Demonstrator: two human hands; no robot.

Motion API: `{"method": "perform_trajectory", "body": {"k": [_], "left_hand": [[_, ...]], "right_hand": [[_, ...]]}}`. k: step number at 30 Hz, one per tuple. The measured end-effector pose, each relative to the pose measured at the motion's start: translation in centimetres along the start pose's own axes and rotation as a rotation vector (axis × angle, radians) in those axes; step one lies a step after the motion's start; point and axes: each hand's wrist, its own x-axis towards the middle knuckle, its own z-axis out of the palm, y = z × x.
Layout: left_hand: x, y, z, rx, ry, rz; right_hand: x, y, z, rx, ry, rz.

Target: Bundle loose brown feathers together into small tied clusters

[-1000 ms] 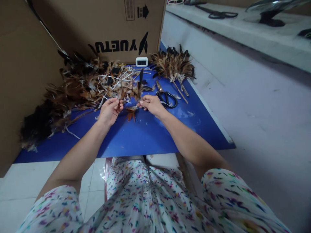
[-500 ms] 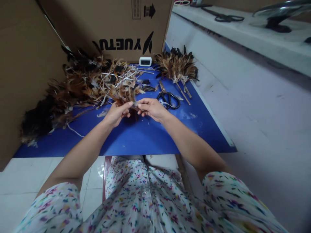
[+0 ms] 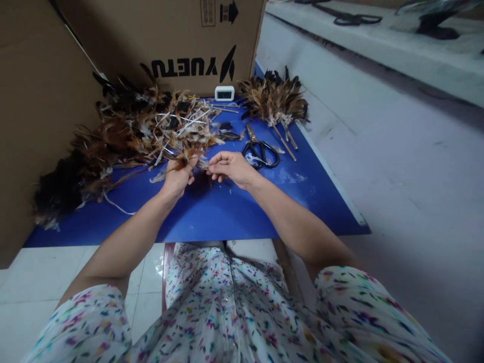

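Note:
My left hand (image 3: 179, 176) is closed around a small bunch of brown feathers (image 3: 186, 157), whose pale, fluffy ends point right. At those ends, my right hand (image 3: 233, 169) has its thumb and fingers pinched together on the pale fluff (image 3: 203, 164). Just right of that hand lie black-handled scissors (image 3: 260, 154) with rusty blades, with white string looped at the handles. Behind both hands spreads a large heap of brown and black feathers (image 3: 132, 128) mixed with white strips.
Two feather dusters (image 3: 276, 101) with thin sticks lie at the back right. A small white digital clock (image 3: 224, 94) stands before a cardboard box (image 3: 132, 35). The blue table (image 3: 219, 217) meets a pale wall; another pair of scissors (image 3: 351, 19) rests on the ledge above.
My left hand has turned and drawn slightly left with the feathers, opening a small gap between the hands. My right hand has shifted slightly left.

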Motion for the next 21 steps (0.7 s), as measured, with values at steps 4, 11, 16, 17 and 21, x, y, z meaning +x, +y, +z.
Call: {"method": "perform_trajectory", "body": {"k": [4, 11, 16, 17, 21], "left_hand": [[0.3, -0.1, -0.2, -0.007, 0.014, -0.003], [1.9, 0.1, -1.4, -0.079, 0.137, -0.09], [2.5, -0.2, -2.2, -0.073, 0.098, -0.122], [2.5, -0.3, -2.2, -0.065, 0.09, -0.112], [2.6, -0.6, -2.3, -0.042, 0.1, -0.035]], "right_hand": [[0.3, 0.2, -0.5, -0.083, -0.004, -0.034], [1.7, 1.6, -2.2, -0.953, 0.056, -0.426], [1.2, 1.9, -1.4, -1.402, -0.067, -0.389], [1.2, 1.9, -1.4, -1.421, -0.052, -0.388], [1.7, 1.8, -2.0, -1.174, 0.118, -0.349]]}}
